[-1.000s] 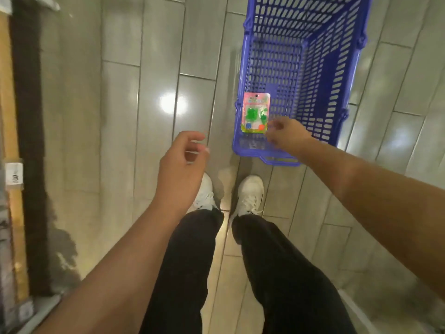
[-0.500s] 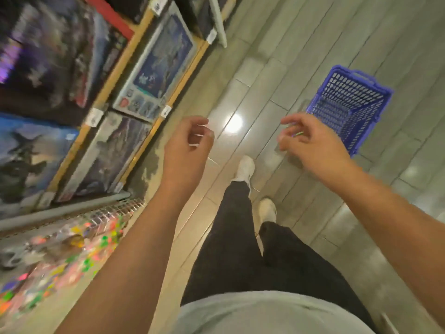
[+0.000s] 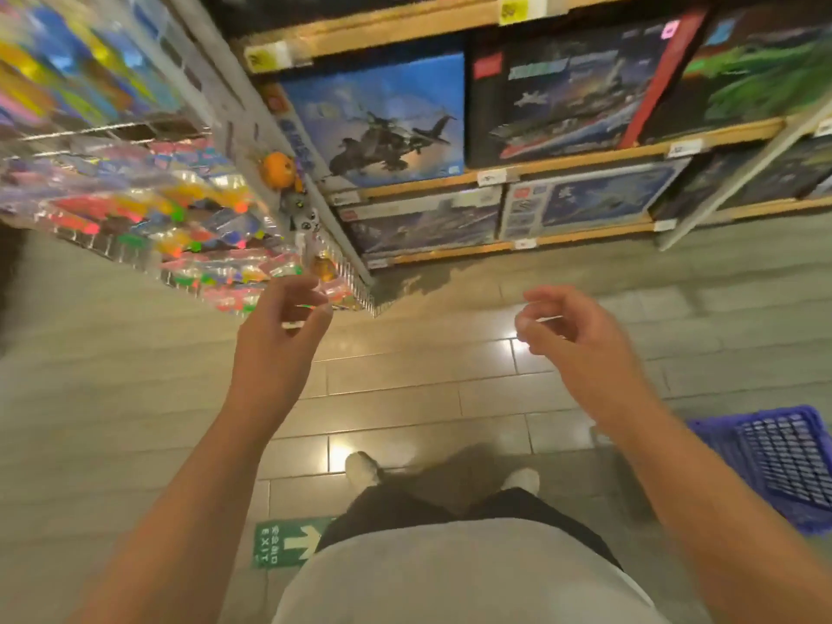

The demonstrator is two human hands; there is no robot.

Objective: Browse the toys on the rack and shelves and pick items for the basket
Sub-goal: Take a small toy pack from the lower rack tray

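A wire rack (image 3: 148, 209) at the upper left hangs full of small colourful toy packets in clear plastic. Wooden shelves (image 3: 562, 159) behind it hold large boxed building sets, among them a blue helicopter box (image 3: 382, 123). The blue plastic basket (image 3: 779, 461) stands on the floor at the lower right, mostly cut off by the frame edge. My left hand (image 3: 279, 340) hovers just below the rack's lowest packets, fingers loosely curled, holding nothing. My right hand (image 3: 581, 335) floats over the floor, also loosely curled and empty.
Grey floor tiles (image 3: 405, 398) stretch between me and the shelves, with a green exit arrow sticker (image 3: 288, 540) by my feet. An orange round toy (image 3: 279, 168) hangs at the rack's end. My legs and white shoes (image 3: 360, 468) are below.
My right hand let go of the pink toy packet over the basket. My view then swung from the basket up to the rack and shelves, and both empty hands rose toward the rack.
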